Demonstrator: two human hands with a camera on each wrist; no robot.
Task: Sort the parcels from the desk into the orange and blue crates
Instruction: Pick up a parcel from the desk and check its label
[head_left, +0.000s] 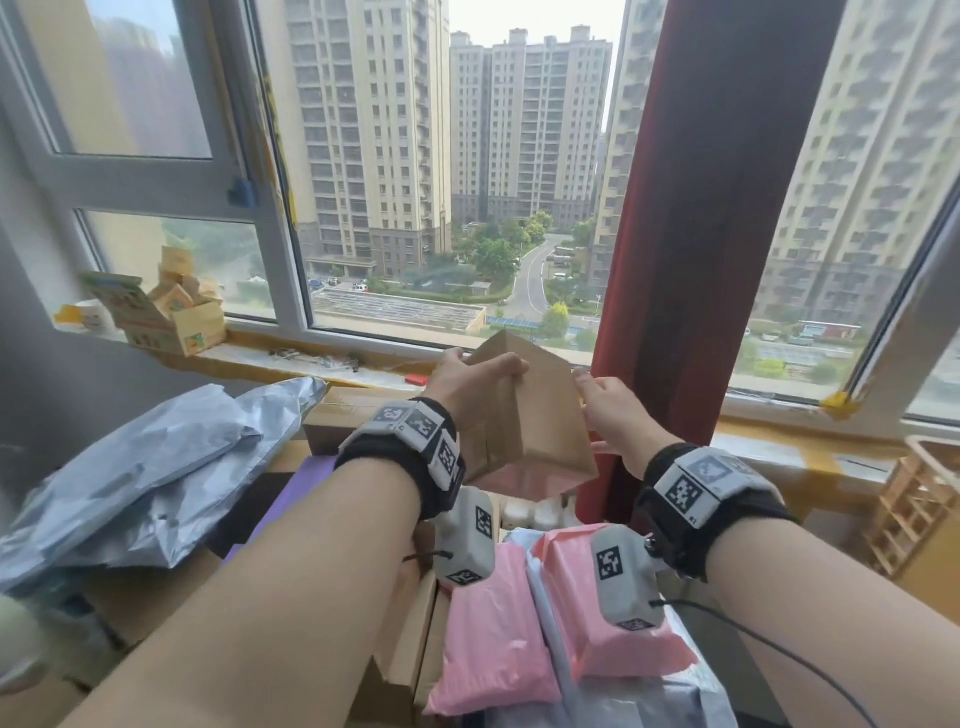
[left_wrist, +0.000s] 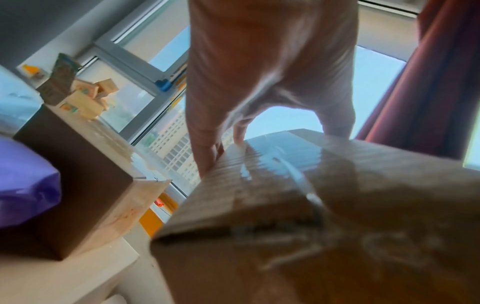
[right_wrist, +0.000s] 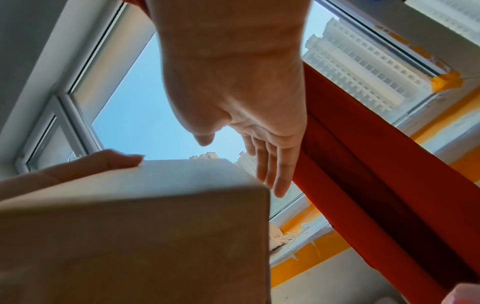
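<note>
A brown cardboard box (head_left: 530, 410) is raised above the parcel pile, tilted, in front of the window. My left hand (head_left: 467, 379) grips its upper left edge, thumb on the near face and fingers over the top; the left wrist view shows the box (left_wrist: 298, 205) close up with my fingers (left_wrist: 207, 152) on its side. My right hand (head_left: 608, 410) is beside the box's right face with straight fingers (right_wrist: 275, 174), just off the box's corner (right_wrist: 155, 226). No orange or blue crate is in view.
Below my arms lie pink mailer bags (head_left: 498, 644), grey plastic mailers (head_left: 135, 467), a purple parcel (head_left: 291, 499) and flat cardboard boxes (head_left: 343, 410). A dark red curtain (head_left: 696, 260) hangs right of the box. A carton of small boxes (head_left: 171, 312) sits on the windowsill; a wooden rack (head_left: 914, 499) stands at right.
</note>
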